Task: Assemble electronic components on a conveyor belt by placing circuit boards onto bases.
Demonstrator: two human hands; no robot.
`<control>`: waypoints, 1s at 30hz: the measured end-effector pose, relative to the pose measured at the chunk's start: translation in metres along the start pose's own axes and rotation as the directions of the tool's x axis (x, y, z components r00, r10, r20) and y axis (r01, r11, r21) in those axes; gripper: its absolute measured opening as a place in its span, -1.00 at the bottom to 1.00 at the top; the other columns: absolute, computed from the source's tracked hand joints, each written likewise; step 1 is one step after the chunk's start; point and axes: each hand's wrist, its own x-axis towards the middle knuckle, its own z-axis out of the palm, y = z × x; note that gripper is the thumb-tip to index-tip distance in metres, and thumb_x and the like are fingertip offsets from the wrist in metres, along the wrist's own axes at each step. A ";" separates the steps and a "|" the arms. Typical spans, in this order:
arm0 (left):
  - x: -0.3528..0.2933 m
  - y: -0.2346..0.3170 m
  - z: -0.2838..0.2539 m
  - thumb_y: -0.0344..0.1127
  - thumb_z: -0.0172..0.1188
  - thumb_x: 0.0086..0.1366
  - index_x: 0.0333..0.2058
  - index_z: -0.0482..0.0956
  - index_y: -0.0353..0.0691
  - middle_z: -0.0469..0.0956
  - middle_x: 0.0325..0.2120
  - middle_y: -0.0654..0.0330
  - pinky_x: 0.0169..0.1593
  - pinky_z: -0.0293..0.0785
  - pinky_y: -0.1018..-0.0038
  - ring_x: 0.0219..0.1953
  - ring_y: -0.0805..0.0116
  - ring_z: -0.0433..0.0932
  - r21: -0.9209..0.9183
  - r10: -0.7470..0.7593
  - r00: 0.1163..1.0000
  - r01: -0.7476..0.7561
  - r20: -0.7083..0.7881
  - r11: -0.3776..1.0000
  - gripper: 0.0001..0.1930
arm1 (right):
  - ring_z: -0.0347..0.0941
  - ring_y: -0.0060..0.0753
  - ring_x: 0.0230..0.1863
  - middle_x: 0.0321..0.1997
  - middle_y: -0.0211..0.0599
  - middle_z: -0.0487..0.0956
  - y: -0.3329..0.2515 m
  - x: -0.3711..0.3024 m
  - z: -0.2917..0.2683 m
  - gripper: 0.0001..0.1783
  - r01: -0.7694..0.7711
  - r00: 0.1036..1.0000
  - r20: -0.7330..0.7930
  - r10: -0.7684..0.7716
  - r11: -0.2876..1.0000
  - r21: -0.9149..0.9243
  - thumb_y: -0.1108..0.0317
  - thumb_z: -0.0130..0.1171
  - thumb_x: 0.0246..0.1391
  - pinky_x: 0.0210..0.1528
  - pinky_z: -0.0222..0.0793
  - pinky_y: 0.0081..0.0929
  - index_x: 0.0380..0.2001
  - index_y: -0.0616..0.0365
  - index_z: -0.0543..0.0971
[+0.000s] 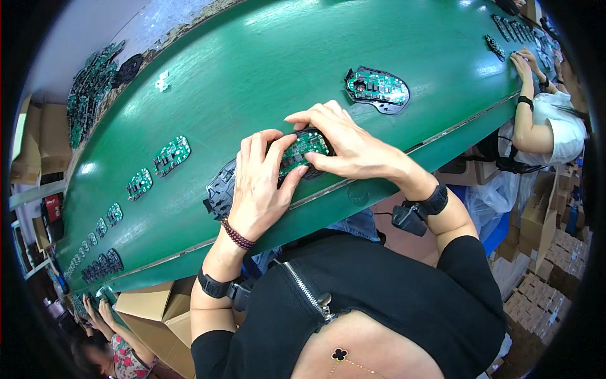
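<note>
A green circuit board (304,149) sits in a dark shell, probably a computer mouse base, near the front edge of the green bench. My left hand (257,180) grips its left side, thumb and index finger pressed on the board. On the other side my right hand (350,145) holds the shell's rim, its thumb on the board's lower right part. Several dark plastic shells (222,191) lie partly under my left hand, which hides some of them. Beyond my right hand rests another black mouse base (379,90) with a green board in it.
Loose circuit boards (172,155) run in a row along the left of the bench (252,69), with dark shells (102,265) at its near end. A heap of boards (95,88) lies far left. Co-workers' hands (525,64) show at both sides. An open carton (148,309) stands below.
</note>
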 end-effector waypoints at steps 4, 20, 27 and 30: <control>0.002 0.002 -0.002 -0.27 0.41 0.18 0.08 0.54 -0.24 0.45 0.01 0.02 0.19 0.31 0.18 0.09 0.02 0.39 0.005 0.002 1.000 -0.002 0.024 1.000 -0.51 | 0.26 -0.03 0.29 0.23 -0.12 0.46 0.001 -0.014 -0.012 0.00 0.083 0.992 0.093 -0.083 0.997 -0.002 0.25 0.44 -0.08 0.37 0.12 -0.14 0.44 0.12 0.23; 0.007 0.002 0.010 -0.24 0.39 0.21 -0.02 0.57 -0.20 0.40 0.01 0.09 0.20 0.24 0.16 0.13 0.04 0.30 0.043 -0.041 0.999 0.040 0.027 0.998 -0.61 | 0.30 -0.12 0.28 0.20 -0.24 0.49 -0.002 -0.014 -0.009 0.00 0.069 0.995 0.080 -0.063 0.995 -0.070 0.41 0.49 -0.18 0.36 0.06 -0.12 0.39 -0.02 0.29; 0.009 0.003 0.008 -0.24 0.40 0.20 0.02 0.54 -0.21 0.39 0.06 0.06 0.24 0.22 0.13 0.17 0.02 0.29 0.048 -0.032 0.998 0.030 0.061 0.998 -0.56 | 0.29 -0.10 0.29 0.21 -0.22 0.48 -0.001 -0.016 -0.006 -0.03 0.107 0.993 0.058 -0.104 0.993 -0.049 0.37 0.48 -0.14 0.37 0.05 -0.10 0.39 0.01 0.28; 0.006 0.001 0.003 -0.23 0.41 0.19 0.05 0.52 -0.23 0.39 0.11 0.02 0.26 0.21 0.13 0.19 0.01 0.30 0.025 -0.016 1.000 0.016 -0.020 1.000 -0.52 | 0.30 -0.12 0.28 0.29 -0.32 0.46 -0.002 -0.021 -0.005 0.02 0.099 0.995 0.022 -0.097 0.993 -0.068 0.34 0.53 -0.18 0.38 0.12 -0.09 0.40 0.00 0.28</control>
